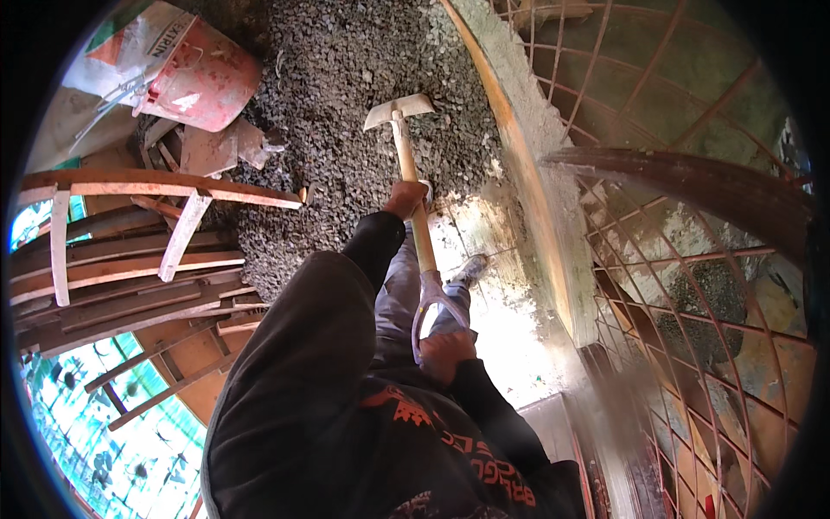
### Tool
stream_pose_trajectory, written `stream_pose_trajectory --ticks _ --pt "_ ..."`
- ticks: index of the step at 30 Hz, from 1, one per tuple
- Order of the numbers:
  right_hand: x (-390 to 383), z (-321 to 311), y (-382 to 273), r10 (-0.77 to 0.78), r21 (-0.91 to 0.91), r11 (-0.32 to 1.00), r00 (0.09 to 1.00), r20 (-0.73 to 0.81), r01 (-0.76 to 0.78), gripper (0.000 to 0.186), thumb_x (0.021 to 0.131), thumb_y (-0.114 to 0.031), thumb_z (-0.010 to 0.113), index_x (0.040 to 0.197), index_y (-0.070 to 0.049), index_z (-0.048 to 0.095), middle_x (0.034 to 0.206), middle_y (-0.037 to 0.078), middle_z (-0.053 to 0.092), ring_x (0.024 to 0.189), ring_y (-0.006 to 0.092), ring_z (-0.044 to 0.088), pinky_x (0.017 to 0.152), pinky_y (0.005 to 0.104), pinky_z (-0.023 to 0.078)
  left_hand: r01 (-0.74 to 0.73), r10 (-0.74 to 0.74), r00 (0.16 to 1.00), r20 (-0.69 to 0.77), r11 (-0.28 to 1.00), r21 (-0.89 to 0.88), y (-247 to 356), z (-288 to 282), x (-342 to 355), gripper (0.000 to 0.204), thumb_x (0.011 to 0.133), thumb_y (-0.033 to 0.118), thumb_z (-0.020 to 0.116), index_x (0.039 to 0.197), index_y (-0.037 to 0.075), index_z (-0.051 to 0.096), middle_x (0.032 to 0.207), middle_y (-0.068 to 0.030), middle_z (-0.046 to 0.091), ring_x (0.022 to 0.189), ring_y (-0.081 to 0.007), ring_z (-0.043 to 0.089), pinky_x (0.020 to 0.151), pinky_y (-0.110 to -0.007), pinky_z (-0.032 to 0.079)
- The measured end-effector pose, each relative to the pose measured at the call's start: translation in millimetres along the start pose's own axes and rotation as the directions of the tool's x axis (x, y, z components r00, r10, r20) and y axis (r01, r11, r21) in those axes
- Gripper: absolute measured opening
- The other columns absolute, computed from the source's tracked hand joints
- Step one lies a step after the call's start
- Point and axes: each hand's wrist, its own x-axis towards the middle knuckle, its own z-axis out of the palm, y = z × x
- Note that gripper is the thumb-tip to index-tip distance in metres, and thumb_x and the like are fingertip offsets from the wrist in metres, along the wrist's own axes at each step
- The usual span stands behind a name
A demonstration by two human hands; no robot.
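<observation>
Both my hands are on a shovel with a pale wooden shaft [405, 151], a wide blade [399, 111] at its far end and a grey forked handle nearest me. My left hand [404, 201] is wrapped round the middle of the shaft. At the near end, my right hand [447, 355] closes over the handle's grip. The blade is over dark grey gravel [337, 78]; whether its edge touches the stones I cannot tell. My shoes [471, 270] stand just beyond the handle.
A red bucket [203, 78] lies tilted at the upper left. Wooden planks and a slatted frame [156, 186] fill the left side. A board with a concrete edge [510, 147] borders the gravel on the right, with a rebar grid [674, 259] and a dark curved beam [683, 177] beyond it.
</observation>
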Motion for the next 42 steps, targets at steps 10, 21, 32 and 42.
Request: stream_pose_trajectory --ticks 10,21,32,42 --pt "-80 16 1 0.072 0.028 0.996 0.957 0.283 -0.083 0.018 0.075 -0.026 0.052 0.078 -0.009 0.059 0.07 0.013 0.063 0.067 0.0289 0.063 0.06 0.043 0.047 -0.37 0.306 0.924 0.229 0.866 0.337 -137 39 -16 0.018 0.081 0.015 0.051 0.066 0.007 0.058 0.059 -0.0049 0.059 0.054 -0.0165 0.061 0.048 -0.031 0.05" --pt "-118 0 0 0.208 0.03 0.974 0.941 0.267 -0.224 0.024 0.078 -0.029 0.052 0.087 -0.009 0.061 0.068 0.012 0.063 0.064 0.0277 0.063 0.065 0.0404 0.046 -0.194 0.216 0.976 -0.01 0.896 0.4 -106 81 -76 0.025 0.073 0.018 0.061 0.064 -0.005 0.054 0.055 -0.0114 0.058 0.046 -0.022 0.06 0.042 -0.035 0.048" --pt "73 -87 34 0.201 0.065 0.98 0.924 -0.325 -0.19 0.019 0.064 -0.026 0.064 0.068 -0.007 0.061 0.059 0.013 0.059 0.057 0.0304 0.06 0.058 0.042 0.047 -0.627 0.763 0.619 0.186 0.338 0.702 160 44 36 0.019 0.079 0.018 0.055 0.062 0.011 0.056 0.051 -0.0024 0.055 0.047 -0.0209 0.058 0.043 -0.031 0.046" --pt "74 -90 14 0.325 0.173 0.94 0.929 -0.18 -0.295 0.021 0.063 -0.024 0.065 0.064 -0.004 0.058 0.06 0.015 0.058 0.056 0.0312 0.059 0.054 0.0414 0.047 -0.605 0.533 0.753 0.386 0.328 0.726 119 40 92 0.03 0.084 0.02 0.048 0.057 0.007 0.056 0.052 -0.0045 0.058 0.05 -0.0154 0.062 0.047 -0.031 0.05"
